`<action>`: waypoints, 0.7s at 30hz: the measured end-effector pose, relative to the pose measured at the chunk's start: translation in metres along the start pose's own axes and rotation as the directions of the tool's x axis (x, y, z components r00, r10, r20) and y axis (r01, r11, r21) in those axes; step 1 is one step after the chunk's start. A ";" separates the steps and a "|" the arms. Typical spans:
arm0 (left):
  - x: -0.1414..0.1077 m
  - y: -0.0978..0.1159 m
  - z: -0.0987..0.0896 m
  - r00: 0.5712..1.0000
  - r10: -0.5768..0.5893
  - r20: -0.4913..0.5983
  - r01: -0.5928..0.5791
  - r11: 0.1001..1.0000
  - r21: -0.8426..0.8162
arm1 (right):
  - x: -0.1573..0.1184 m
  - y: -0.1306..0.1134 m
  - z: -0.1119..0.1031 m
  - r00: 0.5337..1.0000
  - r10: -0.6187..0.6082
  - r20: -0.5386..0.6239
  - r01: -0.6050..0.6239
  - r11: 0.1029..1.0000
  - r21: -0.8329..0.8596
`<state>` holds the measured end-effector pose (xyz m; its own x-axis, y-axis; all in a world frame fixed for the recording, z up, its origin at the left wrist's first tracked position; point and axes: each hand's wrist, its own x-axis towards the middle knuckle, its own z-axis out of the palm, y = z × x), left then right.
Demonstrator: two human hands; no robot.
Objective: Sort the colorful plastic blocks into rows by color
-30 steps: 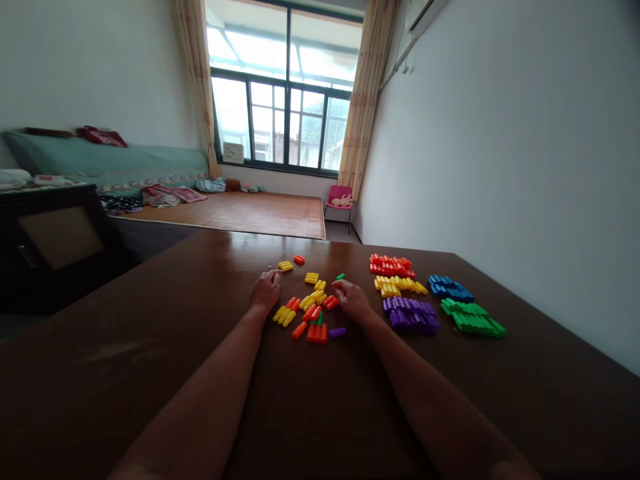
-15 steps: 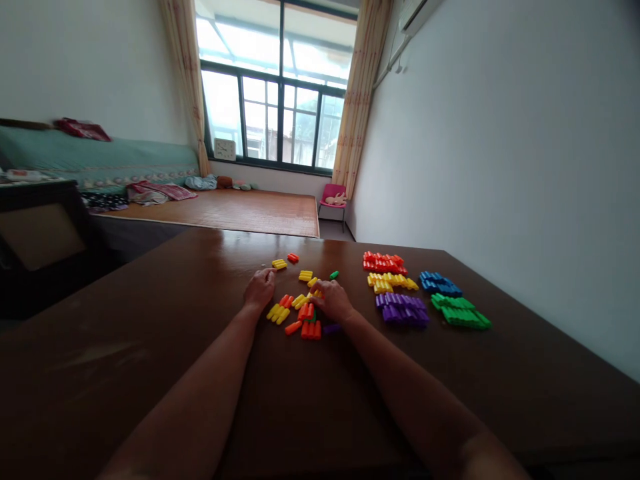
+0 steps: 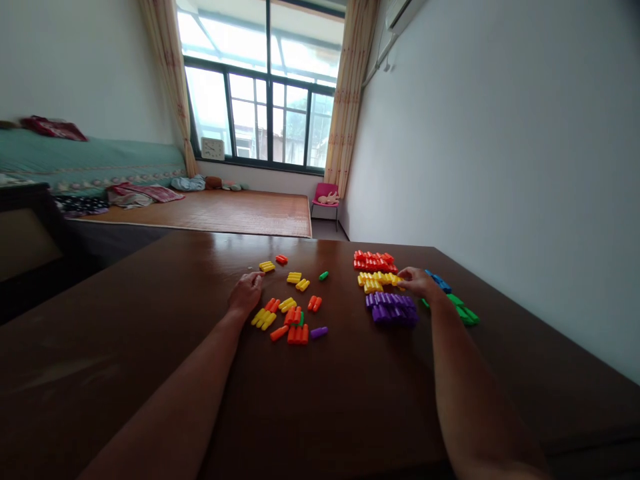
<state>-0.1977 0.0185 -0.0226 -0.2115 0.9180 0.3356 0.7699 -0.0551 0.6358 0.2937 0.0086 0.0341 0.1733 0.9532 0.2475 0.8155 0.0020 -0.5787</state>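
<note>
My right hand (image 3: 419, 283) is at the right end of the yellow pile (image 3: 379, 279), its fingers pinched on a small yellow capsule-shaped piece (image 3: 401, 285) that they partly hide. My left hand (image 3: 245, 293) rests on the table with nothing visible in it, fingers loosely bent and a little apart. Just past its fingertips lies a joined group of yellow pieces (image 3: 267, 266). Between the hands are scattered plastic pieces: yellow ones (image 3: 294, 277), orange ones (image 3: 298, 335), a green one (image 3: 324, 275) and a purple one (image 3: 319, 332).
Sorted piles of red (image 3: 375, 261), purple (image 3: 391, 308), blue (image 3: 441, 283) and green pieces (image 3: 464, 310) stand on the right of the brown table (image 3: 150, 373). My right forearm partly covers the blue and green ones. Beyond are a bed (image 3: 240, 212) and a pink chair (image 3: 325, 193).
My right hand has moved right, from the scattered pieces to the yellow pile. A joined orange pair and the purple piece are now uncovered. My left hand stays near its place; the view has turned slightly right.
</note>
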 end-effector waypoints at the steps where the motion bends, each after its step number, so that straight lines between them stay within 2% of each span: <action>1: 0.000 0.000 0.000 1.000 -0.001 -0.001 0.001 1.000 0.001 | 0.000 0.005 0.001 1.000 0.010 0.017 -0.009 1.000 -0.030; 9: -0.001 -0.001 0.001 1.000 0.001 -0.013 -0.001 1.000 0.000 | 0.000 0.000 0.023 0.994 0.017 0.111 0.001 0.987 -0.161; 14: -0.001 0.000 -0.001 1.000 0.012 -0.008 -0.012 1.000 -0.004 | -0.005 -0.001 0.015 0.998 0.012 0.058 -0.004 0.990 -0.138; 17: -0.001 0.001 -0.002 1.000 0.007 0.007 -0.007 1.000 -0.004 | -0.013 -0.007 0.009 0.997 0.075 0.014 -0.069 0.967 -0.244; 21: -0.002 0.001 -0.002 1.000 0.004 0.001 -0.004 1.000 -0.018 | -0.021 -0.016 0.009 0.987 0.154 0.055 -0.124 0.923 -0.364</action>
<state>-0.1975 0.0163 -0.0213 -0.2079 0.9179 0.3379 0.7596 -0.0662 0.6471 0.2723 -0.0089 0.0313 0.2666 0.9572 0.1124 0.9324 -0.2266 -0.2817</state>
